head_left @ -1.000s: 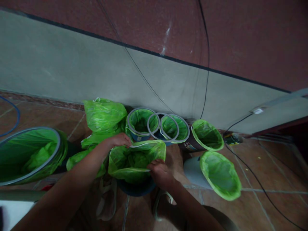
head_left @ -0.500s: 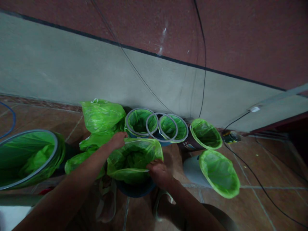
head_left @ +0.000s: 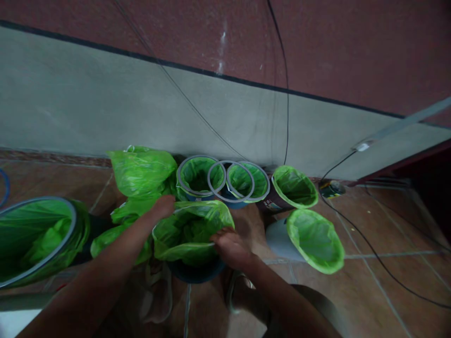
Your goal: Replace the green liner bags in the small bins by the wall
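Note:
Between my feet stands a dark blue trash bin (head_left: 195, 274), with a green trash bag (head_left: 192, 253) spread open inside it. The bag's upper edge rises above the bin's rim at the back and sides. My left hand (head_left: 165, 206) is closed at the bag's far left edge, its fingertips mostly hidden behind the hand. With fingers closed, my right hand (head_left: 229, 241) grips the bag's right edge. A loose grey ring (head_left: 210, 180) lies across the tops of two lined bins behind, a grey-rimmed left bin (head_left: 181, 166) and a right bin (head_left: 268, 180).
Tied green bags (head_left: 141, 171) are piled at the left. A large lined bin (head_left: 73, 225) stands beyond them. On the right are a dark lined bin (head_left: 269, 204) and a pale lined bin (head_left: 282, 239). A black cable (head_left: 373, 258) crosses the tiled floor; the wall runs behind.
The whole view has shifted a little, so the bins appear slightly further left. Both hands stay at the bag's edge, and the bag keeps nearly the same shape.

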The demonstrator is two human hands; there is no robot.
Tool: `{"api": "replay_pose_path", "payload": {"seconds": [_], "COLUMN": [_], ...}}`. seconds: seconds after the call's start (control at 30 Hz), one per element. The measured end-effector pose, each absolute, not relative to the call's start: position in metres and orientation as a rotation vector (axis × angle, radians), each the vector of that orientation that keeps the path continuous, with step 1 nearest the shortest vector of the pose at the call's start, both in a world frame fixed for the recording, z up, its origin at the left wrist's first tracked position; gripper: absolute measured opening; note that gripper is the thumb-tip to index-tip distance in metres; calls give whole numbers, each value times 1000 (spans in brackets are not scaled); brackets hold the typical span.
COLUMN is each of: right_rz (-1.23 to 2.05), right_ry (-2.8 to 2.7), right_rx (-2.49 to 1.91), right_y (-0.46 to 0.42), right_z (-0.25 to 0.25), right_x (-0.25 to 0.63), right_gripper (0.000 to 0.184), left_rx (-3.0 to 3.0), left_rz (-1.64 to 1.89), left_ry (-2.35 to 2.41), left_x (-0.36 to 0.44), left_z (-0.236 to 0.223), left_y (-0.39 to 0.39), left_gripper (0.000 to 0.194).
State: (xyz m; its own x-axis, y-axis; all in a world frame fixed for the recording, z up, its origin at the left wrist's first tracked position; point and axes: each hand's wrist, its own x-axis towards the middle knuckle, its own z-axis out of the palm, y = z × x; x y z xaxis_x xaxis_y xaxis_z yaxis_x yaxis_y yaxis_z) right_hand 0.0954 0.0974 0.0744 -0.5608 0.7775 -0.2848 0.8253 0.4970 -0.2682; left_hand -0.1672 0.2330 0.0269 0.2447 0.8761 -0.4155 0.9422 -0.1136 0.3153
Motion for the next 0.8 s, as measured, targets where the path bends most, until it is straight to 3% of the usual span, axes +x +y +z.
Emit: {"api": "replay_pose_path", "payload": {"seconds": [0.2,0.37,0.8], "right_rz": [-584,-576,-606], "right_ry": [2557,2582,2540], "right_rx": [1395,1406,1351], "right_y": [97,97,95], "right_z": [78,74,66], "right_x": [95,94,92], "right_gripper": [24,21,24], "left_rx": [2100,1780,1564], "left_rz": [-254,-98,168], "left_ry": [1527,1542,1340], "left_x": [-162,-161,-156], "left_z": [36,37,42], "left_y": [235,234,228], "left_gripper": [9,40,52]}}
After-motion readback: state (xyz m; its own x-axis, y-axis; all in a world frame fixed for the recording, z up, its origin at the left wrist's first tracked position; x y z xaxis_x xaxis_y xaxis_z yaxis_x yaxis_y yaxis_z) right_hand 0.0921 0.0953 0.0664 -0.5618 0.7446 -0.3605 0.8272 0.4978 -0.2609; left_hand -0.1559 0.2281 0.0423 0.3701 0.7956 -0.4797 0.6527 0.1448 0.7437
